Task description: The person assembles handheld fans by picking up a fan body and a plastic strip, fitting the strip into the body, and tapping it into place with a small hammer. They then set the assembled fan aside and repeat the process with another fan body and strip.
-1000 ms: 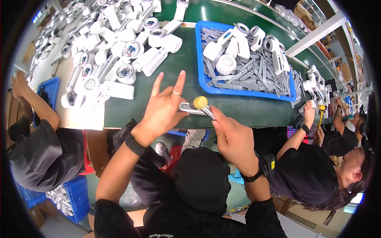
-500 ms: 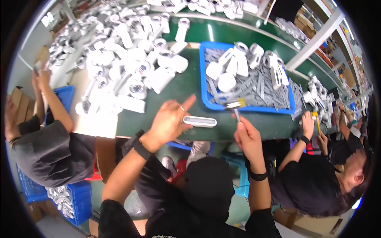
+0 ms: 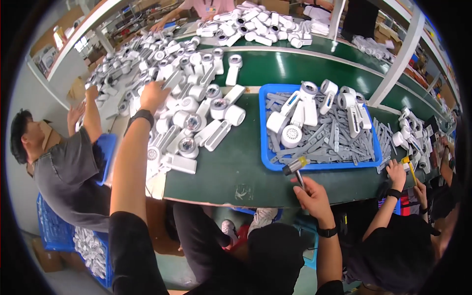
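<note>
1. I am reaching my left hand far out into the heap of white handheld units on the green counter, fingers curling onto one; I cannot tell whether it is gripped.
2. Pulling it out carelessly risks toppling neighbouring units off the edge.
3. My right hand is clenching a small mallet beside the blue tray; it could knock the tray.

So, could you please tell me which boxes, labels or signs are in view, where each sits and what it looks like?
Sticker: on the green table's near edge, small, pale, square, worn.
Cardboard boxes: far right behind the table, brown, stacked.
Cardboard box: on the floor at lower left, brown, partly hidden.
Shelf packages: upper left, small, too blurred to describe.
</note>
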A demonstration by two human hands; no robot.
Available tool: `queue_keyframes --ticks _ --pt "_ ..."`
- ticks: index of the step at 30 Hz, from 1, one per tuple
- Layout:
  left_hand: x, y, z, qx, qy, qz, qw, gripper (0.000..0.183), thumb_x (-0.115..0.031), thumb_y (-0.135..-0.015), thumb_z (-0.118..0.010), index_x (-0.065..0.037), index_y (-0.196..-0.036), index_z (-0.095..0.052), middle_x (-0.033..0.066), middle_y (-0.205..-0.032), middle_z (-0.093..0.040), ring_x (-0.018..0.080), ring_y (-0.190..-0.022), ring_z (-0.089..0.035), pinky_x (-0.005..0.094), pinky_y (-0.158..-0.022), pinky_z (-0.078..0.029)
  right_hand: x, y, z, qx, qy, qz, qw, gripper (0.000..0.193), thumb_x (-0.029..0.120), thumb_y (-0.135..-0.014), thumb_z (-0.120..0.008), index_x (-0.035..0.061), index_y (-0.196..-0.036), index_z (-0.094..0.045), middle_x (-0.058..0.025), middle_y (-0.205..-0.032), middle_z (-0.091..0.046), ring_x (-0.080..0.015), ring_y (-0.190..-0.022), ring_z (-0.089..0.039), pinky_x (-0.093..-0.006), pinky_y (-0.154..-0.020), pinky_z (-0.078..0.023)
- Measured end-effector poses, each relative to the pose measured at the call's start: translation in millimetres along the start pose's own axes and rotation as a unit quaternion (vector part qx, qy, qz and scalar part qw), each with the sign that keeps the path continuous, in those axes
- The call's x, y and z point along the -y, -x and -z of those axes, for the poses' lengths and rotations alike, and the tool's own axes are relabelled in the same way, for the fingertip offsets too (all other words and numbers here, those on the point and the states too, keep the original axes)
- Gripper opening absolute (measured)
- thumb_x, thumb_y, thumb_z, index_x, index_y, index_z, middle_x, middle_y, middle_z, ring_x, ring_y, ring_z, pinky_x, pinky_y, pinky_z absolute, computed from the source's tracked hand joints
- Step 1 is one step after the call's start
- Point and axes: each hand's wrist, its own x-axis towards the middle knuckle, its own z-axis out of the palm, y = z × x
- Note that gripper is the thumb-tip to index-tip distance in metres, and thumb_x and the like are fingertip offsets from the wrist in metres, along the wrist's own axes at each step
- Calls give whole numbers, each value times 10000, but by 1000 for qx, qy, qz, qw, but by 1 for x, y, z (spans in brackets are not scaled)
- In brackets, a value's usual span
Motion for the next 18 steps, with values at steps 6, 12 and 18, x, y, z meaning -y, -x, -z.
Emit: queue_keyframes --ticks 6,12,18 --pt "7 -18 -48 20 -36 8 999 421 -400 -873 -700 -120 -1180 -770 195 -1150 -753 403 -1104 -706 494 -958 -561 1 -3 -1 -3 -3 -3 1000 269 131 -1030 -669 86 -1295 -687 88 -644 -515 -9 -514 -455 -220 -476 -333" --pt "-8 -21 -53 80 -27 11 996 693 -512 -916 -692 -48 -1426 -622 207 -1394 -662 372 -1311 -610 489 -1092 -479 7 2 2 6 -7 5 1000 268 136 -1027 -673 78 -1288 -693 93 -634 -513 -9 -505 -455 -222 -481 -328" --pt "-98 -5 -39 -112 -31 -142 983 480 -330 -932 -743 -6 -1282 -693 229 -1238 -718 411 -1171 -665 479 -1014 -531 10 -2 2 23 -15 25 999 206 123 -1025 -662 69 -1221 -695 85 -651 -537 -12 -514 -471 -219 -491 -346"
